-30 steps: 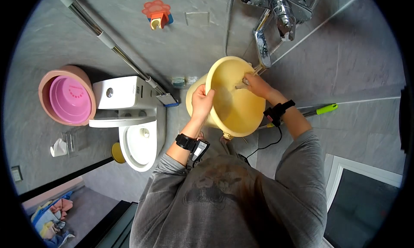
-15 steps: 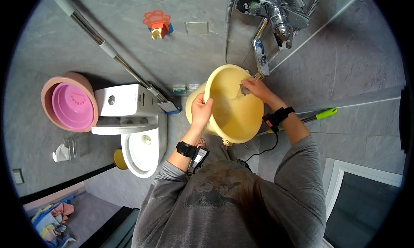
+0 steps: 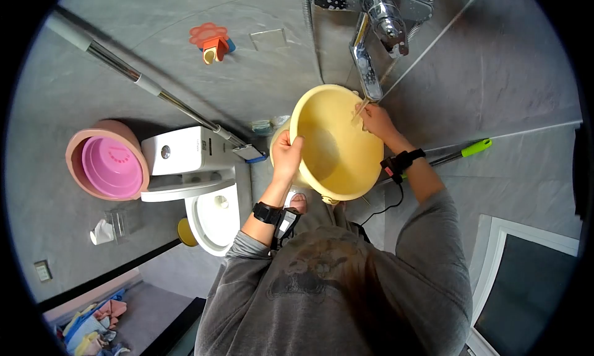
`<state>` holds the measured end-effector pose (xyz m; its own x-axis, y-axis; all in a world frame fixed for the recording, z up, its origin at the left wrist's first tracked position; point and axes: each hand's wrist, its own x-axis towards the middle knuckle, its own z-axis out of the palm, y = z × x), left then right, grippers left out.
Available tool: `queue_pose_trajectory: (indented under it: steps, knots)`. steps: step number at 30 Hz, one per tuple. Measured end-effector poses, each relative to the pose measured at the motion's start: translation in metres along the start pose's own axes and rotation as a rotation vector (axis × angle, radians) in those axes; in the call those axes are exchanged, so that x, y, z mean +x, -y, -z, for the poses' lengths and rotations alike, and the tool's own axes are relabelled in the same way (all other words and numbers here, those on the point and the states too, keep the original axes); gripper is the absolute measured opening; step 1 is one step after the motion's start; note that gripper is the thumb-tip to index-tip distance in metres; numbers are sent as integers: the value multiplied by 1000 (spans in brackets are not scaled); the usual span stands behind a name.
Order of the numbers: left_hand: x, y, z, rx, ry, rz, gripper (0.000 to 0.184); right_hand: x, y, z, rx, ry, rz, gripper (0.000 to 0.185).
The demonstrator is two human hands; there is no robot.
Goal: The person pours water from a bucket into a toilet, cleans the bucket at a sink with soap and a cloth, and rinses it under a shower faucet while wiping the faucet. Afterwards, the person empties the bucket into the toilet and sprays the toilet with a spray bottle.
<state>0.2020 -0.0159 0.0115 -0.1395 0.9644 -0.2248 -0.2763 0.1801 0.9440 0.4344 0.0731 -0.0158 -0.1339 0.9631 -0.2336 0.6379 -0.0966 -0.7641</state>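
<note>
A yellow bucket [image 3: 346,164] is tilted below the chrome faucet [image 3: 366,68], its opening facing me. My left hand [image 3: 288,155] is closed on the bucket's left rim, thumb inside. At the upper right inside edge is my right hand [image 3: 376,121], its fingers bent by the thin stream of water from the spout. Whether those fingers hold anything is too small to tell. A little water seems to lie in the bucket.
To the left stand a white toilet [image 3: 213,217] and a pink basin [image 3: 111,166] inside a brown one. A mop [image 3: 179,105] leans on the wall. A green-handled tool [image 3: 476,147] lies at right. Clothes [image 3: 93,331] are at lower left.
My right hand has moved from over the bucket's interior up and right to its edge near the spout. My left hand keeps its hold on the rim. The view has shifted slightly.
</note>
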Motion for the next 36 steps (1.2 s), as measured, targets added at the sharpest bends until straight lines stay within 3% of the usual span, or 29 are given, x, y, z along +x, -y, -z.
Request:
queue_pose_trajectory:
  steps: [1, 3, 4, 6, 7, 9, 11, 13, 14, 21, 23, 24, 29, 33, 36]
  knots:
    - [0, 1, 2, 8, 1, 4, 6, -4, -9, 3, 8, 1, -4, 31]
    - [3, 1, 8, -1, -33, 22, 5, -17, -30, 8, -385, -254, 142, 38]
    - [2, -2, 11, -2, -30, 31, 3, -22, -38, 10, -380, -256, 142, 38]
    - [2, -10, 11, -46, -37, 41, 4, -32, -53, 8, -271, -10, -160, 45]
    - [3, -13, 10, -54, -33, 51, 4, -35, -62, 5, -266, -10, -164, 45]
    - [9, -11, 8, -31, 8, 48, 4, -36, -83, -3, 93, 126, -248, 51]
    - [14, -13, 3, 49, 7, 69, 5, -41, -105, -1, 113, 56, -210, 47]
    - [20, 1, 7, 65, 27, 99, 7, -61, -102, 13, 467, -99, -264, 40]
    - [21, 9, 9, 58, 13, 109, 6, -73, -93, 24, 555, -74, -291, 36]
    - [34, 52, 80, 151, -78, 221, 11, -92, -14, -10, 666, -101, -184, 37]
    - [44, 55, 74, 369, -96, 179, 17, -86, -4, 6, 664, -149, -210, 37]
    - [50, 63, 69, 441, -26, 125, 24, -88, -5, 12, 655, -190, -243, 37]
    - [25, 104, 54, 695, 178, 147, 22, -126, -54, 21, 722, -188, -301, 39]
    - [20, 78, 86, 698, 169, 252, 21, -128, -40, -4, 737, -143, -277, 41]
    - [39, 65, 74, 632, 101, 144, 22, -106, -36, -4, 735, -224, -342, 42]
